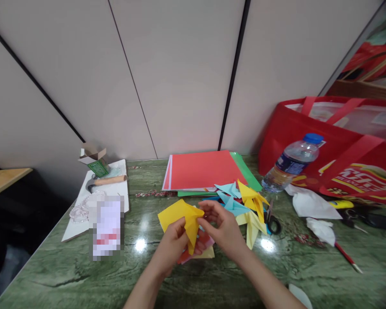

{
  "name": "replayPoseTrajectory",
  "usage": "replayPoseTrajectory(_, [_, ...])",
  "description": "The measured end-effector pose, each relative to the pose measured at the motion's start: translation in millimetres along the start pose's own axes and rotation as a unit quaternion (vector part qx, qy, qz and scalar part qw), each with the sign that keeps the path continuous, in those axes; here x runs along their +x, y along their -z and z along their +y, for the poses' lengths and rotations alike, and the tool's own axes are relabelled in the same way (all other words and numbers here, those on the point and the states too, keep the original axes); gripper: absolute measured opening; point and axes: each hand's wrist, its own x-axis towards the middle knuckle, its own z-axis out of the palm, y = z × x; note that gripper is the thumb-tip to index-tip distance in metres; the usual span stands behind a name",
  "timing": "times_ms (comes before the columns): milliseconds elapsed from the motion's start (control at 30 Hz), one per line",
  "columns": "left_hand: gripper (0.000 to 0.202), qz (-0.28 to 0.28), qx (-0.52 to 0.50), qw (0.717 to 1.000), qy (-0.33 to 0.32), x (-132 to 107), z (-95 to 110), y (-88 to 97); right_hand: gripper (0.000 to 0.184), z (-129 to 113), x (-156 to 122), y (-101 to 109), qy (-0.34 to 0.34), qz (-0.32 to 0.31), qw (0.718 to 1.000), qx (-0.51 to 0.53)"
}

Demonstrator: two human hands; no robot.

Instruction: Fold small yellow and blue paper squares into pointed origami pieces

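Observation:
Between my two hands is a yellow origami paper [191,219], partly folded, with pointed flaps. My left hand [173,240] pinches its lower left part, thumb on top. At its right corner, my right hand [220,225] grips the paper between thumb and fingers. Beneath them lie loose coloured paper sheets [206,252], mostly covered by the hands. To the right rest several folded paper pieces: a yellow one [253,198], light blue ones [233,204] and a pale yellow one [251,225].
Behind is a stack of red paper [206,169]. Scissors [272,223], a water bottle [289,163] and a red bag [341,150] stand or lie to the right. On the left are a hammer [107,181], a small green box [96,165] and a white board [72,231].

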Motion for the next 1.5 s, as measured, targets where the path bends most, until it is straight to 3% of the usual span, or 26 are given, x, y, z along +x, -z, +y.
replayPoseTrajectory(100, [0.021,-0.046,-0.009,0.999,0.008,-2,1,1.1,0.021,-2,-1,0,0.035,0.015,0.998,-0.057])
replayPoseTrajectory(200, [0.043,-0.065,-0.054,0.996,-0.029,-4,-1,6.0,0.016,-3,-1,2,0.055,0.02,0.994,-0.088])
replayPoseTrajectory(300, [0.067,-0.049,-0.102,0.992,-0.057,-4,-3,10.6,0.018,-2,0,4,0.058,0.008,0.994,-0.089])
replayPoseTrajectory(467, [0.076,0.039,-0.037,0.995,-0.082,0,-4,11.4,0.024,-2,-1,3,0.078,-0.021,0.991,-0.105])
replayPoseTrajectory(533, [0.073,0.054,-0.007,0.992,-0.116,3,-6,11.0,0.026,-2,-1,2,0.078,-0.028,0.992,-0.1])
replayPoseTrajectory(633, [0.051,0.065,0.001,0.989,-0.136,6,-9,10.9,0.026,-2,-1,1,0.058,-0.04,0.996,-0.052])
replayPoseTrajectory(833, [0.018,0.05,-0.135,0.988,-0.048,4,-5,10.1,0.029,-11,1,5,0.085,-0.106,0.99,-0.023])
replayPoseTrajectory(1000, [0.015,0.015,-0.196,0.98,0.003,0,4,9.5,0.031,-17,2,8,0.124,-0.131,0.983,-0.023])
replayPoseTrajectory(1167, [0.018,-0.002,-0.184,0.983,0.01,-1,2,6.4,0.027,-15,1,8,0.087,-0.113,0.99,0.005])
replayPoseTrajectory(1300, [0.018,0.036,-0.083,0.993,-0.078,0,0,5.1,0.026,-12,1,8,0.093,-0.104,0.99,0.022])
replayPoseTrajectory(1400, [0.011,0.07,0.011,0.984,-0.166,1,0,7.8,0.026,-12,1,8,0.096,-0.117,0.988,0.02])
replayPoseTrajectory(1500, [0.008,0.097,0.087,0.97,-0.206,1,1,11.1,0.027,-13,1,9,0.093,-0.125,0.988,0.015])
